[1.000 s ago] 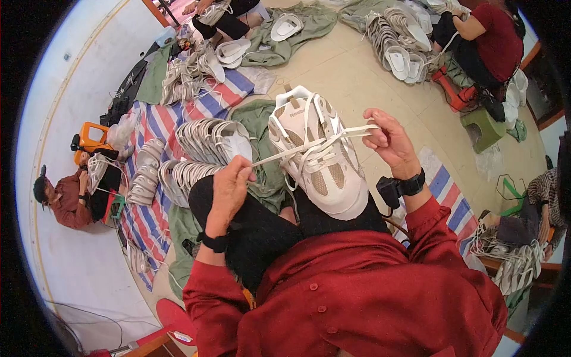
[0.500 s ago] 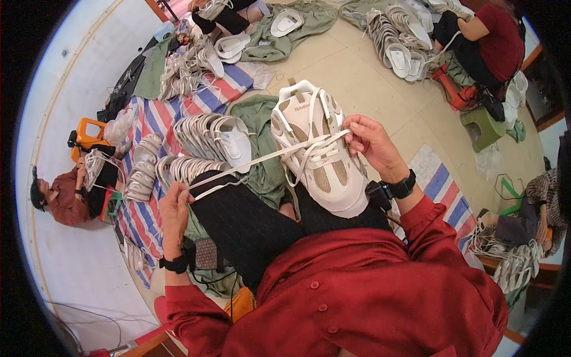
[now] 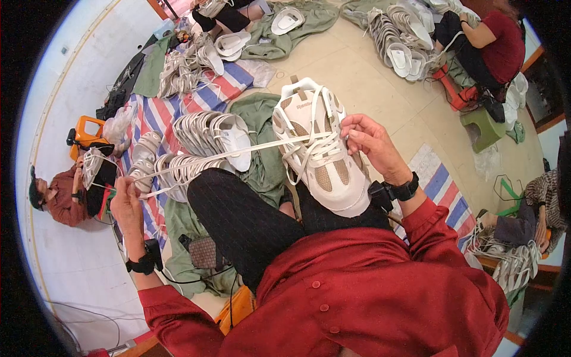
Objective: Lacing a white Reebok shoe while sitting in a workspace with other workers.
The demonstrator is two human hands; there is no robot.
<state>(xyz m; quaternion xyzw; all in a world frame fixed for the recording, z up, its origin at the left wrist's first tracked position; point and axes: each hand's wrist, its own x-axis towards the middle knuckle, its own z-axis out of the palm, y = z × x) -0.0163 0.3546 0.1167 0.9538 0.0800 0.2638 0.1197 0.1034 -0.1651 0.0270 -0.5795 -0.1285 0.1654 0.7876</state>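
A beige and white sneaker (image 3: pixel 324 149) rests on my lap, toe toward me, its tongue and collar pointing away. Cream laces cross its eyelets. One long shoelace (image 3: pixel 238 150) runs taut from the eyelets across to the left, ending in my left hand (image 3: pixel 126 205), whose fingers are pinched on it. A short free end hangs beside that hand. My right hand (image 3: pixel 372 143) is at the sneaker's right edge, fingers curled together against the eyelet side; what lies between the fingertips is hidden.
Rows of shoe uppers (image 3: pixel 208 134) stand on a striped sheet (image 3: pixel 154 116) and green cloth to the left. Other people sit around: one at far left (image 3: pixel 62 196), one at upper right (image 3: pixel 499 41), one at right. A green stool (image 3: pixel 483 130) is at right.
My left hand has moved left and slightly down, drawing out the shoelace. My right hand stays near the eyelets; the lace loop it pinched is no longer visible at its fingertips.
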